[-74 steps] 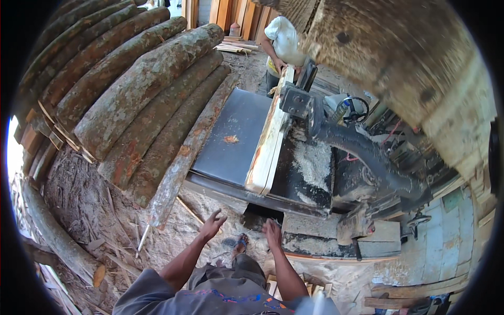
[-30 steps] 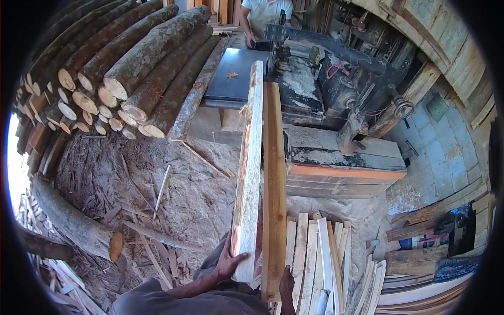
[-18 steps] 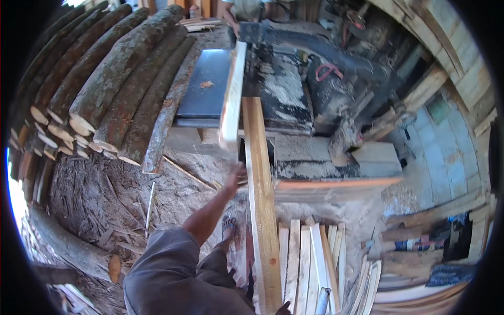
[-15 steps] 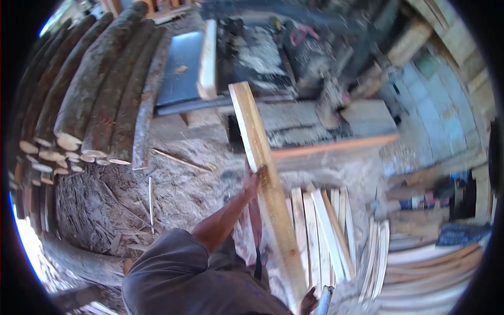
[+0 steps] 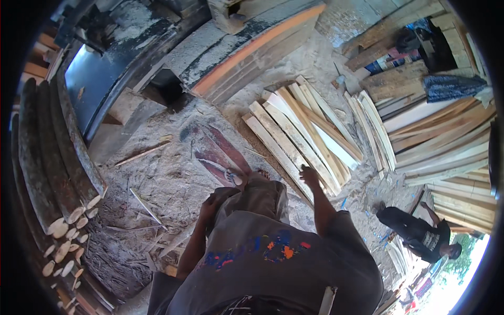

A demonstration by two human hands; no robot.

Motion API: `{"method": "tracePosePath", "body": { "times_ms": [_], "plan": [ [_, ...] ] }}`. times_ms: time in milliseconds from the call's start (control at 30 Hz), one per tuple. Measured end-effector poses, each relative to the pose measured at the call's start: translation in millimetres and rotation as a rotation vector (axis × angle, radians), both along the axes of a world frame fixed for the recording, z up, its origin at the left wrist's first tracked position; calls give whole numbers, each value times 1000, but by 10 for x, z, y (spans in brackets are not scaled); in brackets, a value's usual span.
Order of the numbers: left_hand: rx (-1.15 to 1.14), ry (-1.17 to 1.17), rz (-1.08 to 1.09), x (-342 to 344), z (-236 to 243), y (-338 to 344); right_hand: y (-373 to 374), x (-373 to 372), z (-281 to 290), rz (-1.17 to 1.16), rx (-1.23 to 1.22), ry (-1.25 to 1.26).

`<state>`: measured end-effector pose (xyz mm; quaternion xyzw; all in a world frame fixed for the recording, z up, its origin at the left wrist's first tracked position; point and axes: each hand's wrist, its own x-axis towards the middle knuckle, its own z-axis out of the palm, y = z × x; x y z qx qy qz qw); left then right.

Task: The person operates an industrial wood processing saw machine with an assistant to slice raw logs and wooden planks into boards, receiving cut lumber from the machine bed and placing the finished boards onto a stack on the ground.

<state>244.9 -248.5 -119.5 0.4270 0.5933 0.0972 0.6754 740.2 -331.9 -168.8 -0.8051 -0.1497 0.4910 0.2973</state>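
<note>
My right hand [image 5: 310,177] is low over a row of sawn boards on the ground, its fingers apart and nothing gripped in them. Nearest to it is the outermost pale board [image 5: 275,150], at the left side of the row. Other boards [image 5: 300,137] lie side by side beyond it, a few of them crossing at a slant. My left hand [image 5: 209,203] hangs beside my left leg, dark against the trousers. Its fingers do not show clearly, and no board is in it.
A machine bench with a blue-black metal plate [image 5: 97,79] and an orange-edged beam [image 5: 257,50] stand ahead. Bark-covered logs [image 5: 39,152] are piled left. More sawn timber [image 5: 446,134] is stacked right, where a person in dark clothes [image 5: 415,231] stands. Sticks and sawdust litter the ground.
Both hands held a long board half a second ago; now it is out of them. My view has turned right, toward the row of boards, and my right hand is over that row.
</note>
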Motion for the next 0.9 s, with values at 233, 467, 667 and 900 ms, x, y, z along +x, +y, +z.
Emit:
{"method": "tracePosePath", "body": {
  "times_ms": [233,467,667,900],
  "plan": [
    [-44,275,755,-1588,-8,337,1973,-2134,96,924,2,-270],
    [37,60,914,-1351,233,2117,4277,-3039,305,1261,81,-97],
    [512,81,877,-1488,990,4580,6528,-4328,940,1015,306,208],
    [401,-134,624,-1697,1476,4955,6599,-4960,1694,944,382,438]
  ]
}}
